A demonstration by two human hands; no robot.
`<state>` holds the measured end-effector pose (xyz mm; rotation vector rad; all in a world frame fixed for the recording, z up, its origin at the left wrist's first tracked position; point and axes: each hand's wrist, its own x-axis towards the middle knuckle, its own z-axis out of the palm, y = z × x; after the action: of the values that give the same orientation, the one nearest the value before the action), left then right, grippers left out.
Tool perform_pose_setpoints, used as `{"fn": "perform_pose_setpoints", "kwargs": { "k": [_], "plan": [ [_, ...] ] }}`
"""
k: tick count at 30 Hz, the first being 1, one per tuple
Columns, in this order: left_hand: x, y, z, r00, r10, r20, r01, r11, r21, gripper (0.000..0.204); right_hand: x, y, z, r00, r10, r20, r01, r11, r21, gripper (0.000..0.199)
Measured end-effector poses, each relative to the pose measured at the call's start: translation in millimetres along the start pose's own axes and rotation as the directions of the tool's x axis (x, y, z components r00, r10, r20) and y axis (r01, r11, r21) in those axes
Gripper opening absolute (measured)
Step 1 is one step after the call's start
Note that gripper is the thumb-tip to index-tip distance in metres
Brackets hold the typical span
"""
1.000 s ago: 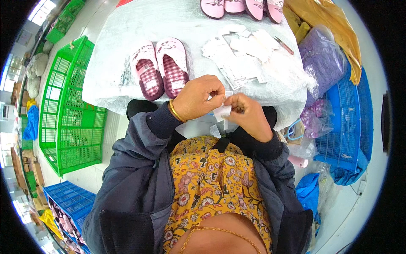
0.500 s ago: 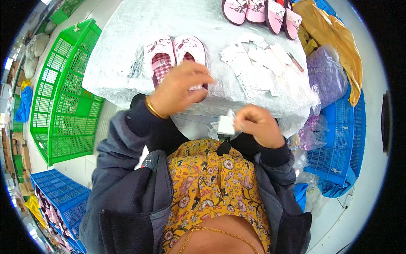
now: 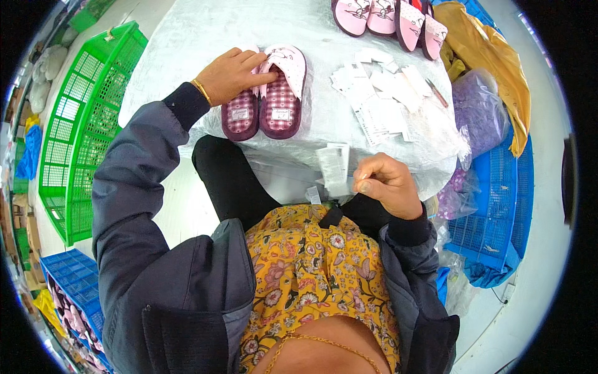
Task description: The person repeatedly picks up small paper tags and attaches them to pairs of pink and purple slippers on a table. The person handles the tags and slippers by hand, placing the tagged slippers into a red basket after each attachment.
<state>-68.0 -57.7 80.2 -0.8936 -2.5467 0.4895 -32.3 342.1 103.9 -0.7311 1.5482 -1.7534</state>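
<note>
Side by side on the covered table stand a left slipper [image 3: 240, 117] and a right slipper [image 3: 283, 106], pink with dark plaid insoles, heels toward me. My left hand [image 3: 230, 76] lies over the left slipper's upper. Its fingers reach across to the opening of the right slipper and grip the upper's edge; its thumb is hidden. In front of the table edge, my right hand [image 3: 389, 187] is closed in a pinch on white tags [image 3: 335, 167] that hang to its left. How many tags there are I cannot tell.
White tags and cards [image 3: 374, 93] lie in a loose pile at right, beside a thin pointed tool [image 3: 437, 92]. More pink slippers [image 3: 389, 22] stand at the table's far edge. Green crates [image 3: 93, 131] flank the left, blue crates [image 3: 492, 206] and a purple bagged bundle [image 3: 478, 112] the right.
My left hand has moved away and left, from above the slippers' heels onto their uppers. The tags in my right hand have swung and now show more of their length.
</note>
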Motion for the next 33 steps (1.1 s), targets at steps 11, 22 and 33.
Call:
{"fn": "perform_pose_setpoints", "kwargs": {
  "k": [11, 22, 33],
  "plan": [
    [47.9, 56.0, -31.2, 0.994, -0.079, -0.071, 0.059, 0.966, -0.252, 0.019, 54.3, -9.8, 19.2, 0.992, -0.081, -0.101, 0.057, 0.973, -0.223, 0.012],
    [70.2, 59.9, -35.7, 0.991, -0.109, 0.081, 0.134, 0.882, -0.452, 0.023, 115.4, 51.5, 10.3, 0.937, -0.059, -0.343, -0.103, 0.895, -0.435, 0.030],
    [72.3, 65.6, -10.2, 0.947, -0.286, 0.147, 0.320, 0.780, -0.538, 0.014, 126.7, 53.3, 1.9, 0.953, -0.062, -0.295, -0.125, 0.810, -0.573, 0.030]
  ]
}}
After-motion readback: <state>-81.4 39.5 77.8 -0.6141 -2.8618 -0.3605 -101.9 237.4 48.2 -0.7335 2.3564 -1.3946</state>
